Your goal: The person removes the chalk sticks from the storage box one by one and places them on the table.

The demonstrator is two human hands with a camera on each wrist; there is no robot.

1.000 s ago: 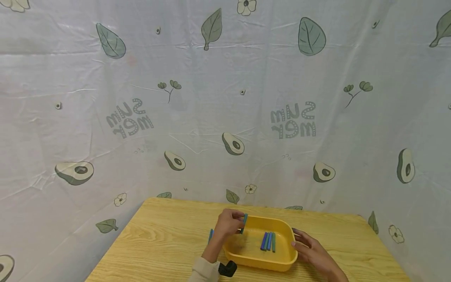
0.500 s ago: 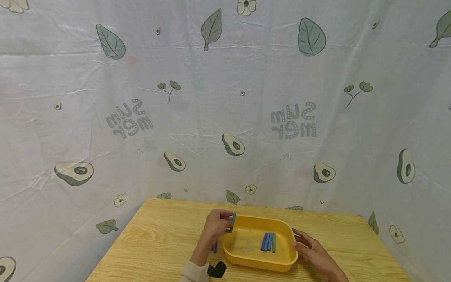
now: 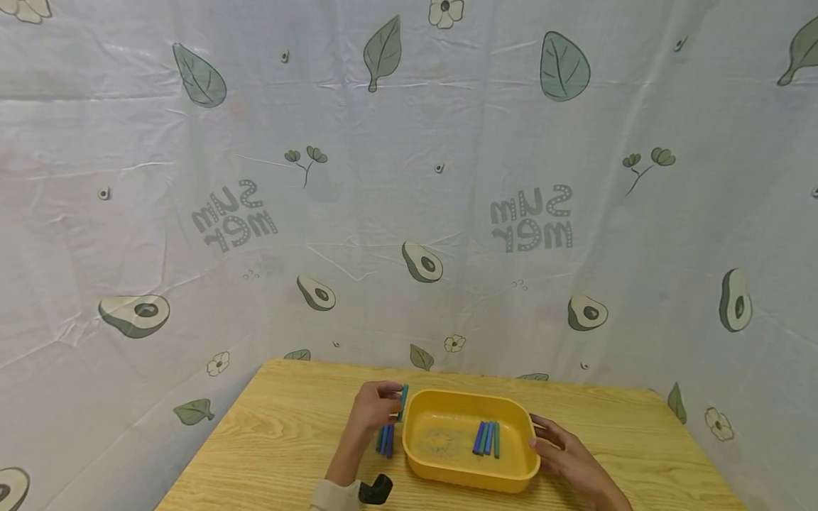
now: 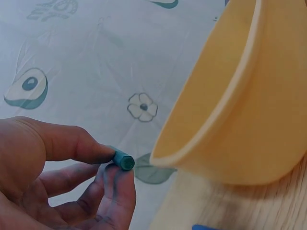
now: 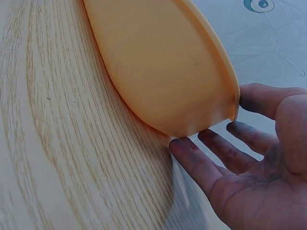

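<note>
Just beside the tray (image 3: 473, 480): a stick (image 4: 124, 162).
Left hand (image 3: 373, 407) pinches it at the fingertips; right hand (image 3: 562, 451) grips the tray's end.

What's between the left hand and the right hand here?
The tray with four sticks in it, and left of it the teal stick pinched by the left hand; the right hand holds the tray's other end. The head view shows this.

Teal stick (image 4: 124, 161), yellow tray (image 3: 471, 478), avocado-print sheet (image 3: 383, 199)
</note>
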